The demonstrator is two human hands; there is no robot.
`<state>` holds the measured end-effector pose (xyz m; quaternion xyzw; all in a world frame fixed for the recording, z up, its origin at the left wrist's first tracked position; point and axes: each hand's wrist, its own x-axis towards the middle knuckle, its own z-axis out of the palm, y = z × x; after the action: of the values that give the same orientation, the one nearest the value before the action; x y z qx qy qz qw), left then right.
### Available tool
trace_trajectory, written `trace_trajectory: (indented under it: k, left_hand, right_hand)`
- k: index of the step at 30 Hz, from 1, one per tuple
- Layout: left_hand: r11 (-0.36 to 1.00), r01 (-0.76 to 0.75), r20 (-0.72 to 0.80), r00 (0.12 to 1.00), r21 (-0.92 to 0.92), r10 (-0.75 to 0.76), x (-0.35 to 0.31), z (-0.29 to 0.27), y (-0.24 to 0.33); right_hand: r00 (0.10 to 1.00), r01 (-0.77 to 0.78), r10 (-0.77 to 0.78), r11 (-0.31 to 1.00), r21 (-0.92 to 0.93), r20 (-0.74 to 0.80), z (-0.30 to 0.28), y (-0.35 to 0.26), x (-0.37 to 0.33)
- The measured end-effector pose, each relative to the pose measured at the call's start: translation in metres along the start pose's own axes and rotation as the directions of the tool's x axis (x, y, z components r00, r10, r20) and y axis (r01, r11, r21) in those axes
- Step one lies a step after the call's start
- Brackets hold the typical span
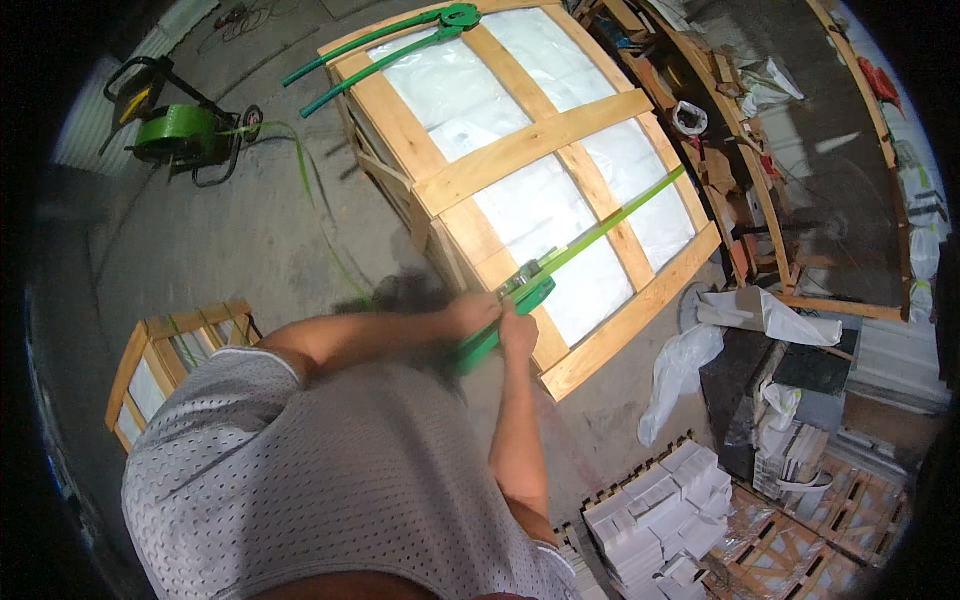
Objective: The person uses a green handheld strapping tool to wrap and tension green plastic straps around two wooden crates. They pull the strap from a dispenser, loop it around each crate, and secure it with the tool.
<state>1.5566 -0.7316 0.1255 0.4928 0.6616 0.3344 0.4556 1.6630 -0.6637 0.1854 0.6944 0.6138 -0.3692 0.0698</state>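
Observation:
A green strapping tensioner sits on the near left edge of a wooden crate, in line with a green strap that runs across the slats. My left hand is closed at the tool's left side, its fingers partly hidden. Just beside it, my right hand is wrapped round the tool near its green handle. White wrapping shows between the crate's slats. A long-handled green strap crimper rests on the crate's far end, with its two handles sticking out past the left edge.
On the left stands a strap cart with a green roll, its loose strap trailing over the floor. A smaller crate is at lower left. Wooden bins of scraps line the right. White stacked pieces and plastic sheeting lie lower right.

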Motion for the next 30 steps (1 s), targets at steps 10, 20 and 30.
trace_trajectory:
  k: [10, 20, 30]
  left_hand:
    - [0.942, -0.237, -0.153, 0.949, 0.236, 0.277, 0.014, -0.016, -0.025]
    - [0.994, 0.09, -0.217, 0.971, -0.054, -0.1, 0.014, -0.02, -0.03]
    - [0.998, 0.056, -0.134, 0.989, -0.038, -0.061, 0.009, -0.02, -0.02]
  right_hand:
    - [0.999, 0.038, -0.032, 0.985, -0.167, 0.041, -0.012, -0.007, -0.002]
    - [0.972, 0.236, -0.212, 0.883, -0.406, 0.104, -0.018, -0.009, 0.009]
    - [0.952, 0.23, -0.191, 0.962, -0.146, 0.24, -0.025, 0.012, 0.059]
